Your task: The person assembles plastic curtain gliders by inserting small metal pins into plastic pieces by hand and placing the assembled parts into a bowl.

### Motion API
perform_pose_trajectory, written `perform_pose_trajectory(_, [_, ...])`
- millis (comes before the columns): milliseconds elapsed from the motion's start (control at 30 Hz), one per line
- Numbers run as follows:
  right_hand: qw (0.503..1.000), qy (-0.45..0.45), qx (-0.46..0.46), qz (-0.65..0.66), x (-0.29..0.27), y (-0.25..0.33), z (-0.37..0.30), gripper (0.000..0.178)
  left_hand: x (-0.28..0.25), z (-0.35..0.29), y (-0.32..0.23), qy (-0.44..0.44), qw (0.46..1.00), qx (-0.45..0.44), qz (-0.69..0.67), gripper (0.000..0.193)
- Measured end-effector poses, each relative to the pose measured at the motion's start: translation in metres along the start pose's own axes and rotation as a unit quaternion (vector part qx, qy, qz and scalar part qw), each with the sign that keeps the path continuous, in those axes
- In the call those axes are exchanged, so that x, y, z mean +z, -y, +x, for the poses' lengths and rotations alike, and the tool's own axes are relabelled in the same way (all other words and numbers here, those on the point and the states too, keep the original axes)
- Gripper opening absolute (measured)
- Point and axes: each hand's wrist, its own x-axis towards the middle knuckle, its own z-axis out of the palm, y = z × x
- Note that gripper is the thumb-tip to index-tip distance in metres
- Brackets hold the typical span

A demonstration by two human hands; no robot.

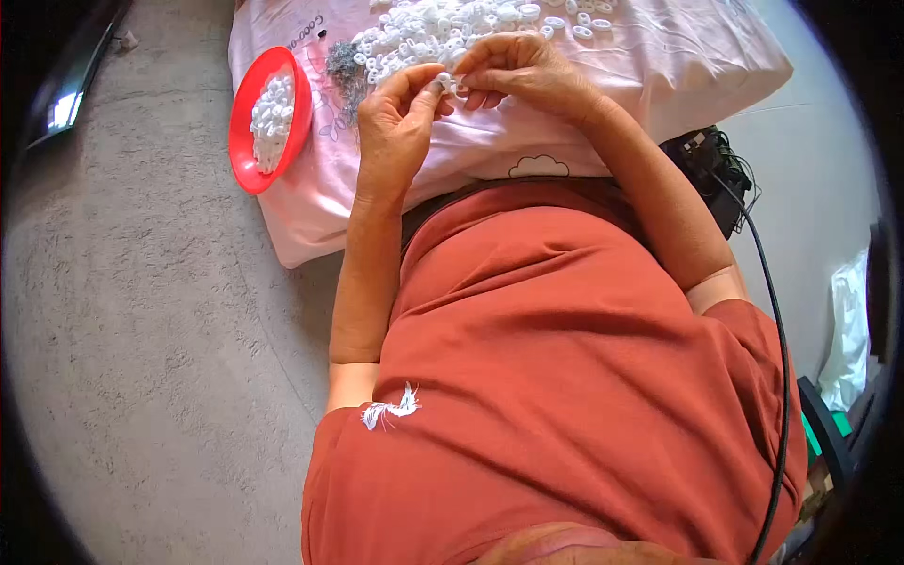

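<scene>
My left hand (400, 115) pinches a small white plastic piece (444, 81) between thumb and fingertips. My right hand (524, 72) meets it from the other side, its fingers closed at the same piece; whether they hold a second small part is too fine to see. Just beyond both hands spreads a heap of white oval plastic pieces with holes (414, 38). A smaller pile of thin grey bits (347, 62) lies to the left of that heap, near my left hand.
On the left edge of the pink cloth-covered surface (311, 221) sits a red bowl (299, 113) holding more white pieces (273, 111). A black cable (765, 273) runs down my right side from a dark device (706, 169). A white bag (847, 330) is at the far right.
</scene>
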Motion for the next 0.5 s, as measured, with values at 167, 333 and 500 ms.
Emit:
perform_pose_trajectory(167, [1.0,-0.012,0.004,-0.002,0.0005,0.0017,-0.002,0.019,0.0029,-0.0007,0.0001,-0.004,1.0,0.01,-0.002,0.016])
perform_pose_trajectory(333, [1.0,-0.013,0.009,-0.002,0.0006,0.0014,-0.0018,0.016,0.0032,0.0002,0.0003,-0.005,1.0,0.013,-0.008,0.016])
perform_pose_trajectory(500, [1.0,-0.018,0.013,0.002,0.0012,0.0008,-0.0013,0.017,0.0036,0.0008,0.0008,-0.005,1.0,0.019,-0.01,0.015])
